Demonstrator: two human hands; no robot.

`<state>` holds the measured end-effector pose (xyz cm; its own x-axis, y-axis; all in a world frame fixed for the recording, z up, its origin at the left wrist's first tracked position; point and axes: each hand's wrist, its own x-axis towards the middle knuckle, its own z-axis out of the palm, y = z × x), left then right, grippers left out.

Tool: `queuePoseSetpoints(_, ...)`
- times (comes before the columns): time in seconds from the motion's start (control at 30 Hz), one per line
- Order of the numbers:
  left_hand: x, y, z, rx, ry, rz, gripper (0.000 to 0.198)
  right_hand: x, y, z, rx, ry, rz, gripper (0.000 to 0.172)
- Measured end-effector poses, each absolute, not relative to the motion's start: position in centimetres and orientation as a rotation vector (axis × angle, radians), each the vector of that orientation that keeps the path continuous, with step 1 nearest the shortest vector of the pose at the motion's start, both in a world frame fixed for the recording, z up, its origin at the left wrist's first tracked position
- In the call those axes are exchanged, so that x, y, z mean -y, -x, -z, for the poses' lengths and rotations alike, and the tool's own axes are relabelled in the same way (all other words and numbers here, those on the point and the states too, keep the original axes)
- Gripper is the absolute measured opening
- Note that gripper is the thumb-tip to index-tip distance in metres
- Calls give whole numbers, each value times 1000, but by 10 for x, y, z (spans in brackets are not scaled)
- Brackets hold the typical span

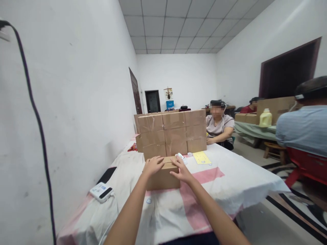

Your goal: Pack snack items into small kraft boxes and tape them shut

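A small brown cardboard box (163,177) sits on the cloth-covered table (230,180) in front of me. My left hand (152,165) lies on the box's top left edge with its fingers curled over it. My right hand (182,170) rests on the top right corner, fingers pressed against the lid. Just behind the box rises a stack of several taped cardboard boxes (173,134). A small white object (180,156) lies beside my right hand, and a yellow paper slip (201,158) lies further right.
A white device (101,192) and a black phone (106,175) lie at the table's left edge by the wall. A person (219,126) sits beyond the stack. Another person in blue (304,129) sits on a red chair at right. A yellow bottle (265,118) stands on a far table.
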<state>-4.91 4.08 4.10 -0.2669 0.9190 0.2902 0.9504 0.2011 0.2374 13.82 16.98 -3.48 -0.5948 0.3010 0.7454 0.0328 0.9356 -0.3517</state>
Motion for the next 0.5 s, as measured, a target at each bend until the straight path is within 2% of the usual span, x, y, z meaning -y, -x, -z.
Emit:
queuePoseSetpoints(0.27, -37, 49, -43, 2345, 1823, 586, 43, -174, -121, 41, 1976, 203, -583, 61)
queuePoseSetpoints(0.5, -36, 49, -46, 2359, 1815, 541, 41, -155, -109, 38, 1739, 204, -638, 28)
